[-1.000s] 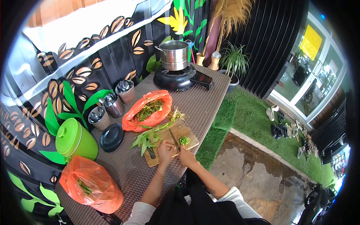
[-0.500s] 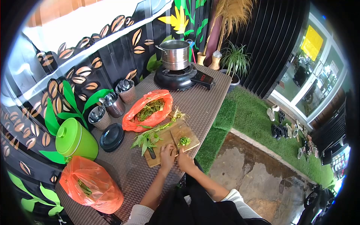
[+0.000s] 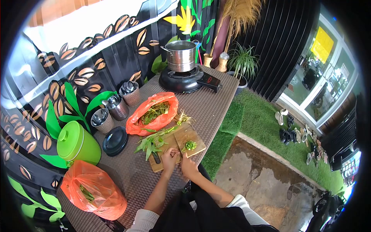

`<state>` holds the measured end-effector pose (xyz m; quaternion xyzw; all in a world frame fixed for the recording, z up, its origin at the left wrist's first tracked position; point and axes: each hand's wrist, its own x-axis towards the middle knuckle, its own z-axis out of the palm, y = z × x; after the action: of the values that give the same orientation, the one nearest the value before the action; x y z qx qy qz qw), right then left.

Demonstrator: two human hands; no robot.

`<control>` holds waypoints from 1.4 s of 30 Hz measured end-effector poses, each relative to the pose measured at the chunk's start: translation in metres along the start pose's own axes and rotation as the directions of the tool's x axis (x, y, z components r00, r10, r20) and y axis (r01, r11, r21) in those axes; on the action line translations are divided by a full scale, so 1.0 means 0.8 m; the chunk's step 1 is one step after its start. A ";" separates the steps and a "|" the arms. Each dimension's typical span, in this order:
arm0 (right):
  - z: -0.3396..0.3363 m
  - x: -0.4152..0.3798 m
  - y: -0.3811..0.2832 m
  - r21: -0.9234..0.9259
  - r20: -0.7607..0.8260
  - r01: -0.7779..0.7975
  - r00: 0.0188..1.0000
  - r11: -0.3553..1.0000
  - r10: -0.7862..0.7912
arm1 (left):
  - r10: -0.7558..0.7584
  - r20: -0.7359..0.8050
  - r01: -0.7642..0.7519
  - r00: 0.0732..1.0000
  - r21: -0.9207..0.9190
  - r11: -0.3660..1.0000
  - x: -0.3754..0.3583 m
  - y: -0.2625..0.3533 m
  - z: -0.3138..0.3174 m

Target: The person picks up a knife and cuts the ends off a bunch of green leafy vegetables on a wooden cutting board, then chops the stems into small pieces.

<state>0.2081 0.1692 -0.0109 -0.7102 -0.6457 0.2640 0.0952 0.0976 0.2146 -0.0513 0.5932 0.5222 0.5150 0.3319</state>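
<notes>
My right hand (image 3: pixel 189 167) is closed around the handle of a knife (image 3: pixel 179 143), its thin blade pointing away from me over a wooden cutting board (image 3: pixel 188 133). Just left of the knife, my left hand (image 3: pixel 169 159) rests over the board with curled fingers; whatever they hold is hidden. A small pile of chopped greens (image 3: pixel 189 145) lies right of the blade. Uncut leafy stems (image 3: pixel 148 145) spread across the board's left side and onto the table. Behind the board, an open orange plastic bag (image 3: pixel 172 101) holds more greens, with a bunch of rooted stems (image 3: pixel 184 117) beside it.
A steel pot (image 3: pixel 181 58) stands on a black portable stove (image 3: pixel 176 83) at the table's far end. Metal cups of cutlery (image 3: pixel 130 97), dark plates (image 3: pixel 115 141), a green lidded bucket (image 3: pixel 79 145) and a second orange bag (image 3: pixel 96 193) line the left side.
My left hand has shifted slightly left, away from the blade. The right hand and knife have moved slightly left. The chopped pile looks unchanged.
</notes>
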 end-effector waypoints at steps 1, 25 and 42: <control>0.003 0.005 0.004 0.011 -0.005 0.020 1.000 1.000 -0.020 | 0.011 -0.009 -0.011 1.000 0.027 1.000 -0.003 0.000 0.000; -0.003 -0.005 0.005 -0.021 -0.071 -0.024 0.997 0.999 0.022 | -0.025 0.006 0.023 1.000 0.161 0.987 -0.004 0.019 -0.013; -0.012 0.009 0.019 -0.026 -0.060 -0.033 0.998 0.999 0.032 | 0.116 -0.088 -0.048 0.989 0.558 0.829 0.053 0.047 -0.066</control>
<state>0.2259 0.1757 -0.0119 -0.7294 -0.6343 0.2357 0.1006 0.0544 0.2388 0.0083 0.6542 0.6415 0.3898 0.0920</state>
